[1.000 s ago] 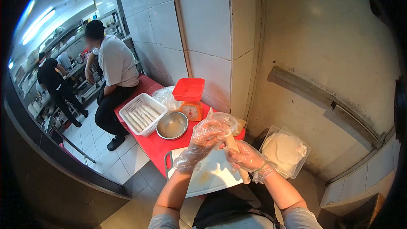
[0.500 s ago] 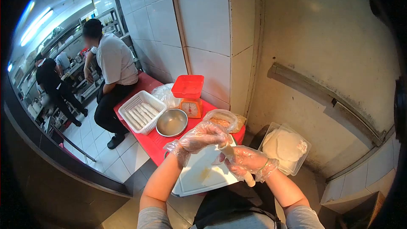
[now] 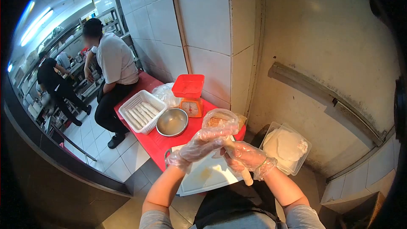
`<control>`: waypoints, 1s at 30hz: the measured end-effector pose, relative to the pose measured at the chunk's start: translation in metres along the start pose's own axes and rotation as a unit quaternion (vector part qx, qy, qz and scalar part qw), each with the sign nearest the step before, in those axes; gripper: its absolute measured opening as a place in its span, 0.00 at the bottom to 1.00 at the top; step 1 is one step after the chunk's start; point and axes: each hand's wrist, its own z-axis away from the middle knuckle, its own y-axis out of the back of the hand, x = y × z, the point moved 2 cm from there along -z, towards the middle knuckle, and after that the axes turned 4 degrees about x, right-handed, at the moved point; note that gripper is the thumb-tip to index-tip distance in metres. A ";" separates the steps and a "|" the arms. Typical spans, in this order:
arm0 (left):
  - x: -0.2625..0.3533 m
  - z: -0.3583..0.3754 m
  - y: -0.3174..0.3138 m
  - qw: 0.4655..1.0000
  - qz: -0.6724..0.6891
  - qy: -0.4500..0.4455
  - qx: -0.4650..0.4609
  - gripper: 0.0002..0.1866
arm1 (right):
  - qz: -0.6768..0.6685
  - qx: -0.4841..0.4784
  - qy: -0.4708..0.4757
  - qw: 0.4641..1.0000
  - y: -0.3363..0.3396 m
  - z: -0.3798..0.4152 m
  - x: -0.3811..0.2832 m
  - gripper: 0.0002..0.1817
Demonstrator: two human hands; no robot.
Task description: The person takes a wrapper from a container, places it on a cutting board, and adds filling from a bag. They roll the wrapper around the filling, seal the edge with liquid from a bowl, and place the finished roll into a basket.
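A long, pale, uncooked spring roll (image 3: 246,176) is held at a slant above the white cutting board (image 3: 199,182). My right hand (image 3: 246,154), in a clear plastic glove, is wrapped round its middle, and the lower end sticks out below the fingers. My left hand (image 3: 197,148), gloved too, reaches across to the roll's upper end. Its fingers are stretched out, with the tips right at that end, which they partly hide. Just beyond the fingertips sits a clear container of orange-coloured filling (image 3: 217,121).
On the red table (image 3: 144,144) stand a white basket (image 3: 127,114) of finished rolls, a metal bowl (image 3: 171,123) and an orange scale (image 3: 191,107). A tub of pale wrappers (image 3: 284,144) is at right. One person (image 3: 116,63) sits on the table's far end; another (image 3: 57,82) works beyond.
My left hand has turned and its fingers have straightened upward over the filling container. The roll has tilted slightly in my right hand. The far person has shifted a little.
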 end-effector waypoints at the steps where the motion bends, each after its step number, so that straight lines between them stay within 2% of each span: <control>1: -0.005 0.005 0.001 0.998 -0.052 -0.005 -0.035 0.22 | -0.005 -0.001 0.009 1.000 0.001 -0.002 0.003 0.32; 4: -0.009 0.010 0.001 0.996 -0.075 -0.028 0.031 0.23 | -0.027 0.009 0.030 0.999 0.002 -0.009 0.004 0.29; 5: -0.014 0.012 -0.002 0.991 -0.126 0.021 0.043 0.23 | -0.037 0.016 0.036 0.999 0.002 -0.011 0.005 0.28; 7: -0.027 0.023 -0.013 0.964 -0.226 0.121 0.064 0.25 | -0.043 0.073 0.092 0.992 0.022 -0.029 0.022 0.22; 8: -0.037 0.034 -0.021 0.963 -0.246 0.106 0.038 0.27 | -0.046 0.102 0.120 0.986 0.028 -0.036 0.031 0.20; 9: -0.048 0.044 -0.029 0.960 -0.264 0.090 0.011 0.28 | -0.052 0.180 0.132 0.973 0.018 -0.039 0.022 0.19; 11: -0.082 0.061 -0.028 0.979 -0.170 0.107 -0.030 0.33 | -0.068 0.216 0.203 0.953 0.028 -0.044 0.022 0.17; 13: -0.110 0.092 -0.009 0.952 -0.001 0.305 0.016 0.39 | -0.069 0.277 0.254 0.924 0.060 -0.049 0.029 0.16; 14: -0.113 0.101 0.009 0.953 -0.012 0.301 0.021 0.44 | -0.061 0.317 0.271 0.907 0.088 -0.045 0.032 0.16; 15: -0.120 0.114 0.031 0.933 -0.015 0.358 0.040 0.51 | -0.063 0.354 0.288 0.888 0.105 -0.043 0.031 0.16; 16: -0.149 0.131 0.061 0.924 -0.186 0.330 0.061 0.56 | -0.062 0.390 0.305 0.867 0.119 -0.038 0.033 0.16; 17: -0.123 0.131 0.065 0.890 -0.321 0.304 0.110 0.59 | 0.068 0.445 0.298 0.842 0.136 -0.028 0.040 0.16; 18: -0.089 0.123 0.060 0.822 -0.460 0.313 0.123 0.57 | 0.199 0.488 0.288 0.799 0.157 -0.020 0.048 0.16; 19: -0.090 0.124 0.061 0.812 -0.489 0.297 0.117 0.55 | 0.266 0.486 0.261 0.791 0.186 -0.014 0.073 0.16; 21: -0.097 0.123 0.053 0.790 -0.545 0.273 0.070 0.51 | 0.473 0.322 0.263 0.777 0.144 -0.008 0.070 0.21; 22: -0.106 0.114 0.035 0.776 -0.571 0.266 0.031 0.49 | 0.566 0.229 0.260 0.748 0.124 -0.009 0.069 0.23; 23: -0.115 0.105 0.015 0.760 -0.596 0.258 -0.008 0.47 | 0.646 0.167 0.268 0.695 0.116 -0.013 0.075 0.27; 24: -0.163 0.121 -0.006 0.741 -0.649 0.161 0.051 0.42 | 0.717 0.102 0.274 0.633 0.110 -0.018 0.082 0.30; 26: -0.192 0.111 -0.037 0.752 -0.651 0.092 0.049 0.41 | 0.728 0.093 0.215 0.644 0.122 -0.032 0.104 0.28; 27: -0.201 0.103 -0.047 0.736 -0.664 0.067 0.113 0.39 | 0.733 0.098 0.195 0.644 0.135 -0.039 0.114 0.26; 30: -0.203 0.069 -0.028 0.755 -0.620 0.138 0.162 0.34 | 0.743 0.142 0.146 0.638 0.149 -0.050 0.124 0.19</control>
